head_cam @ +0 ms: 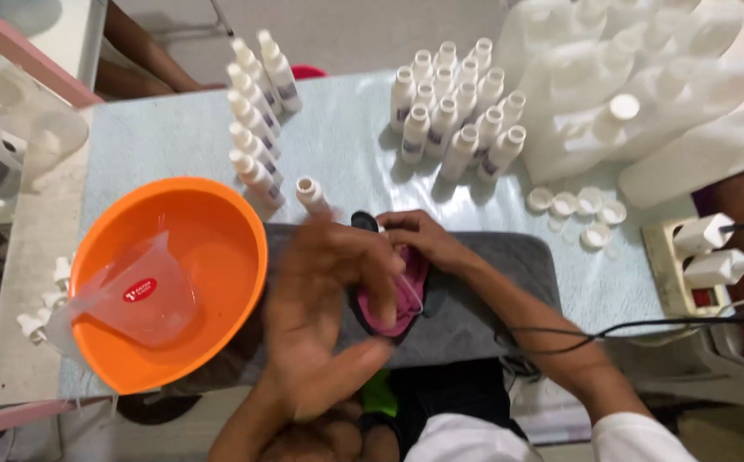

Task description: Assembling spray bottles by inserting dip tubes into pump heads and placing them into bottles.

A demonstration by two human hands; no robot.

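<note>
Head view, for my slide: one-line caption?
Hands handle a pink cloth beside an orange basin and white bottles.

bottle: small white plastic bottle, cap off, open neck showing, tilted with its mouth toward the far side; its lower end is hidden behind the left hand.
pink funnel: soft magenta funnel-like piece, lying on the grey mat at the near edge of the worktop, partly covered by the fingers; the right hand pinches its upper rim beside a small black part.

jug in basin, bottles behind
</note>
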